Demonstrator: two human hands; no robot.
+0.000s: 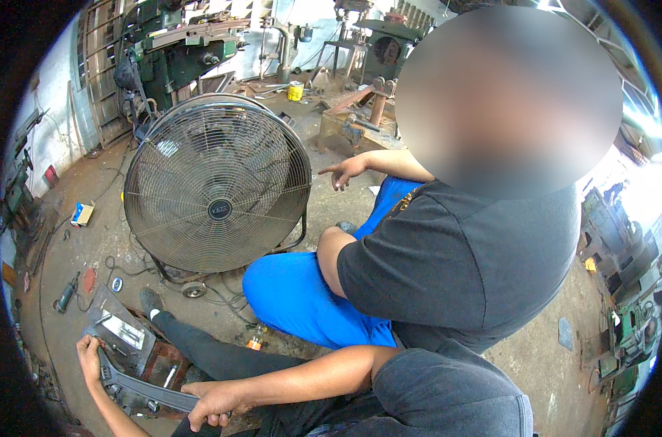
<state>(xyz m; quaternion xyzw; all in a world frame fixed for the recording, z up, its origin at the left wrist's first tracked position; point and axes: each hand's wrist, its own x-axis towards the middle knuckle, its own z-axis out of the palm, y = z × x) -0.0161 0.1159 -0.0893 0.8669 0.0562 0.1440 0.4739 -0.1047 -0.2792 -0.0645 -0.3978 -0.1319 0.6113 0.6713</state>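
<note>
My right hand (216, 402) was closed in a fist around the near end of a curved grey bar (169, 398), which lay slantwise low on my left. My left hand (90, 358) was at the bar's other end, fingers bent; whether they were closed on it, I could not tell. Beside the bar, a rusty metal block (168, 360) sat between it and my outstretched leg (214, 347). Just past my left hand, a dark grey plate (140, 355) stood tilted, with a pale rectangle on its face.

Farther out on the floor, an angle grinder (68, 293) lay near a reddish disc (89, 279). On my right, close by, a co-worker in a black shirt (447, 255) and blue trousers (309, 302) sat low, one hand (347, 172) held out near the rim of a big round fan (218, 175). Left of the fan lay a small blue and yellow box (87, 213). Beyond it stood a yellow can (295, 92) and, by the back wall, a green machine (156, 71).
</note>
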